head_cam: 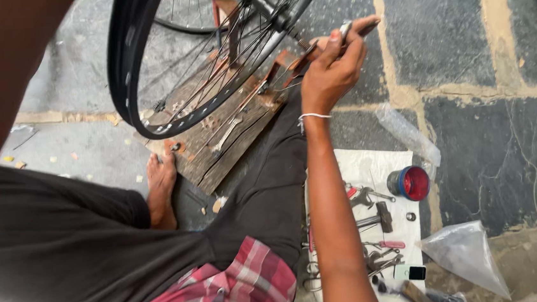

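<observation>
One bicycle wheel (166, 63) stands upright on one wooden board (217, 148). Just beside the wheel's hub, the person's right hand (332, 69) pinches one small metal tool (345, 31) between thumb and fingers. The left hand is out of sight; only its forearm crosses the wheel's near side. One red-filled tin (409, 183) and one hammer (376, 216) lie on one white sheet (378, 161), well apart from the wheel.

A bicycle wheel (210, 53) stands on a wooden board (223, 142) on the floor (471, 128), with a cloth (371, 162) carrying tools (376, 219) and a tub (409, 183) lying to its right.
</observation>
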